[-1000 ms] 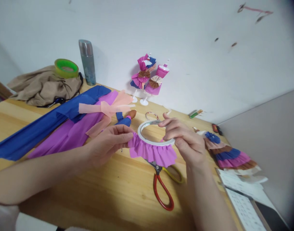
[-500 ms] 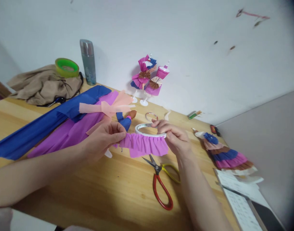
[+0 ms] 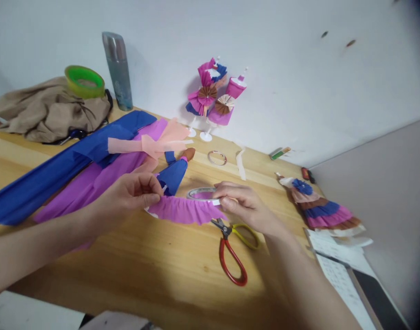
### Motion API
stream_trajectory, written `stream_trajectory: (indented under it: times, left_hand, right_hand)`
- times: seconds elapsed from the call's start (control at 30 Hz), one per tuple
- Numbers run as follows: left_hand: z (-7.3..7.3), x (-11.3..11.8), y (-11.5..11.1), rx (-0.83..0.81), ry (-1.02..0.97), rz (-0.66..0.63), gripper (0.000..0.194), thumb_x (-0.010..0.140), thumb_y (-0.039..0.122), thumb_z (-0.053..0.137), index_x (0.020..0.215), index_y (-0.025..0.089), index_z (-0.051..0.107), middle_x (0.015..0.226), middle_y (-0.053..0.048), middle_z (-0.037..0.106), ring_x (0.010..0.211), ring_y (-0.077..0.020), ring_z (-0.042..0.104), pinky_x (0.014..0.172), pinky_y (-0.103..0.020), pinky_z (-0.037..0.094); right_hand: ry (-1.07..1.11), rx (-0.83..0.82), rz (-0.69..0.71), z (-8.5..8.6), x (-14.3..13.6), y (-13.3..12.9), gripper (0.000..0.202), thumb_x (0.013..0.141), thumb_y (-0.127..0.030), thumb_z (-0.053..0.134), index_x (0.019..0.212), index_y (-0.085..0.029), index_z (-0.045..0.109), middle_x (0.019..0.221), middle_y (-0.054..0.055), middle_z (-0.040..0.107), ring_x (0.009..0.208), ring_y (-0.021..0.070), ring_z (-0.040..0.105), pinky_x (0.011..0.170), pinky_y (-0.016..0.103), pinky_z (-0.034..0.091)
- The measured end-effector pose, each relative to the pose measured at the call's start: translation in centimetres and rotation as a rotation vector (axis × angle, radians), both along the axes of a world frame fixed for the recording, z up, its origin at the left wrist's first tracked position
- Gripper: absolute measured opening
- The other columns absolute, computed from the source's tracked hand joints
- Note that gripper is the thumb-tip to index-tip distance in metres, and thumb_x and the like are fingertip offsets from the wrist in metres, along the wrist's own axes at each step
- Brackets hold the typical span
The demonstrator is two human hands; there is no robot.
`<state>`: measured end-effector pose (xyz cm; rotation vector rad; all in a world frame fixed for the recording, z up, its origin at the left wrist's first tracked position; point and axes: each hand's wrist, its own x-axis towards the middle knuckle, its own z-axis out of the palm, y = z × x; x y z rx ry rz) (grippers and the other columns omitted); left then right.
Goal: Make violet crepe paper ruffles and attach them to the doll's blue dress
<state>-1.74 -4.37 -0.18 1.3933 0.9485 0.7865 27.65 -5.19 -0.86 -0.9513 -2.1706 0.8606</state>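
My left hand (image 3: 141, 195) pinches the left end of a gathered purple crepe paper strip (image 3: 187, 211), held above the table. At the strip's other end my right hand (image 3: 239, 201) is closed on a roll of white tape (image 3: 196, 194), which lies along the strip's upper edge. Behind my left hand lies a small doll-like form with a blue crepe paper skirt (image 3: 173, 174), partly covered by my fingers and the strip. Below the strip, scissors (image 3: 226, 233) with one red and one yellow handle rest on the wood, their blade tips hidden.
Blue crepe paper (image 3: 58, 165), purple paper (image 3: 72, 197) and peach paper (image 3: 148, 145) spread across the left. Farther back stand a bottle (image 3: 118, 75) and two small decorated dress stands (image 3: 221, 105). A layered paper dress (image 3: 323, 206) and printed sheets (image 3: 340, 270) lie at right.
Both hands have shifted left with the strip and tape roll. The strip now bows and hangs more tilted, and its right end has swung leftward. The view has also shifted.
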Motion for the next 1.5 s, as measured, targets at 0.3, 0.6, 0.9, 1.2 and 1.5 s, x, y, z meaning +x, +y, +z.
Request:
stream_trajectory:
  times: [0.3,0.6,0.9,1.2,1.5]
  left_hand:
    - [-1.9,-1.9,-2.0,0.126,0.199,-0.088,0.009,0.083,0.026,0.064,0.076,0.020,0.066,0.076,-0.002,0.069,0.078,-0.0179,0.067,0.070,-0.028,0.052]
    - [-3.8,-2.4,-3.0,-0.002,0.251,-0.090,0.016,0.082,0.029,0.066,0.069,0.019,0.065,0.073,-0.001,0.066,0.074,-0.0157,0.061,0.070,-0.026,0.048]
    - [-2.2,-2.1,-2.7,-0.030,0.185,-0.080,0.009,0.076,0.026,0.069,0.070,0.020,0.066,0.074,-0.002,0.068,0.069,-0.0152,0.061,0.062,-0.023,0.047]
    - [-2.5,-2.1,-3.5,-0.192,0.074,-0.045,0.015,0.078,0.028,0.073,0.070,0.020,0.064,0.067,0.002,0.059,0.062,-0.0100,0.052,0.057,-0.020,0.042]
    - [-2.6,-1.5,-4.2,-0.289,0.087,0.052,0.027,0.078,0.036,0.073,0.066,0.018,0.058,0.065,0.004,0.053,0.059,-0.0084,0.043,0.053,-0.020,0.034]
  right_hand:
    - [-0.050,0.063,-0.118,-3.1,-0.8,-4.0,0.026,0.101,-0.035,0.048,0.104,-0.020,0.069,0.088,0.007,0.068,0.079,0.0179,0.064,0.070,0.030,0.050]
    - [-0.145,0.152,-0.070,-5.9,-1.5,-7.0,0.026,0.099,-0.040,0.051,0.093,-0.020,0.065,0.079,0.007,0.064,0.074,0.0204,0.059,0.068,0.034,0.047]
    - [0.189,-0.166,-0.007,-4.2,-1.2,-7.2,0.031,0.098,-0.042,0.051,0.087,-0.018,0.068,0.071,0.003,0.063,0.064,0.0149,0.056,0.060,0.027,0.042]
    - [0.380,-0.292,-0.229,-3.6,-1.7,-7.2,0.032,0.092,-0.046,0.061,0.076,-0.019,0.068,0.067,0.002,0.060,0.061,0.0144,0.053,0.056,0.027,0.041]
    - [0.322,-0.170,-0.425,-3.0,-2.5,-7.1,0.021,0.088,-0.034,0.065,0.073,-0.019,0.066,0.066,0.000,0.061,0.060,0.0136,0.053,0.056,0.026,0.041]
